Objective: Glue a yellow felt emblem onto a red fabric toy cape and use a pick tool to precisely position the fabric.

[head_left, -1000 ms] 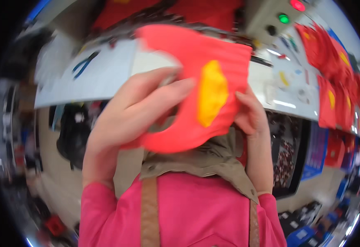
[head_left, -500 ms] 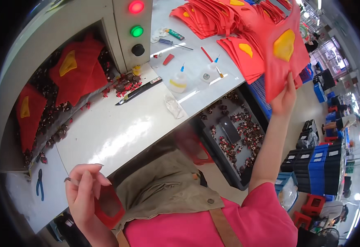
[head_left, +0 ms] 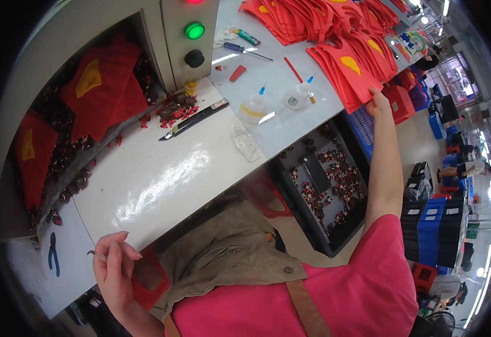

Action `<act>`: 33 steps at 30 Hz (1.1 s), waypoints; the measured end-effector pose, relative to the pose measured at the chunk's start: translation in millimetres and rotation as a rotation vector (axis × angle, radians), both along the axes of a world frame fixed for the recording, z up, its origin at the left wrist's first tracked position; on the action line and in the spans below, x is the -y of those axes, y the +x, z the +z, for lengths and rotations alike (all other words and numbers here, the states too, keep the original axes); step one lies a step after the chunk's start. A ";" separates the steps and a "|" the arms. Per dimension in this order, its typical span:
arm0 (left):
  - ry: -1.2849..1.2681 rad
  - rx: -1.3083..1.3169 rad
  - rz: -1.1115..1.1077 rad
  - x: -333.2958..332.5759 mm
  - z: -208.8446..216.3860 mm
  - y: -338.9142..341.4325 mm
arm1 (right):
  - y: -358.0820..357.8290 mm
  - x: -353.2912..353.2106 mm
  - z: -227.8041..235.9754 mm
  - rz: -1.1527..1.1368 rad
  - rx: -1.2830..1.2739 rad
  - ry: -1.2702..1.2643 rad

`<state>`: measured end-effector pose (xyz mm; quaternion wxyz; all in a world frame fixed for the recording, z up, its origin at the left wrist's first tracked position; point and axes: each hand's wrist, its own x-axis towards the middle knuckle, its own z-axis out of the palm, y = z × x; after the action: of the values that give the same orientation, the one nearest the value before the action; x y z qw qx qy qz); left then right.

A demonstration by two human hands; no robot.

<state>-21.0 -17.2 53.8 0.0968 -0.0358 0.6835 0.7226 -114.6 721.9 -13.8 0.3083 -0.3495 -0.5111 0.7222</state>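
My right hand [head_left: 379,104] reaches far out to the right, fingers closed at the lower corner of a flat red piece with a yellow patch [head_left: 351,66]. This piece lies on a fanned pile of like red pieces at the table's far right. Near the lower left, my left hand [head_left: 116,259] hovers off the front of the white table [head_left: 144,191]. Its fingers are curled round a thin grey tool [head_left: 97,255] whose bent tip sticks out; most of it is hidden. More red pieces with yellow patches [head_left: 91,84] lie inside the machine opening at left, among small dark and red parts.
A machine post with a green button [head_left: 195,30] and a black knob [head_left: 194,58] stands at the back. A knife [head_left: 195,119], a screwdriver [head_left: 245,50], two needle-tipped bottles [head_left: 253,106] and pliers [head_left: 53,255] lie about. A black tray of small figures [head_left: 329,185] sits below the table edge.
The raised red piece in my right hand has come down onto the pile, and that hand is lower. The left hand stays nearly in place. The view has shifted slightly.
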 end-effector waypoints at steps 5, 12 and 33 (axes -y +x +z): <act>-0.074 0.042 -0.023 -17.6 16.3 -8.4 | 22.7 -17.1 0.8 0.203 0.739 0.322; -0.103 0.017 -0.074 -20.9 23.5 -7.8 | 64.0 110.2 40.5 0.009 0.426 1.071; -0.135 0.161 -0.242 -16.1 26.8 6.0 | 2.1 374.5 1.9 0.603 0.006 1.427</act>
<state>-14.9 -1.1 80.6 0.2351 -0.0172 0.7199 0.6528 -112.5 347.4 -11.9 0.2475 0.0862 -0.9265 0.2699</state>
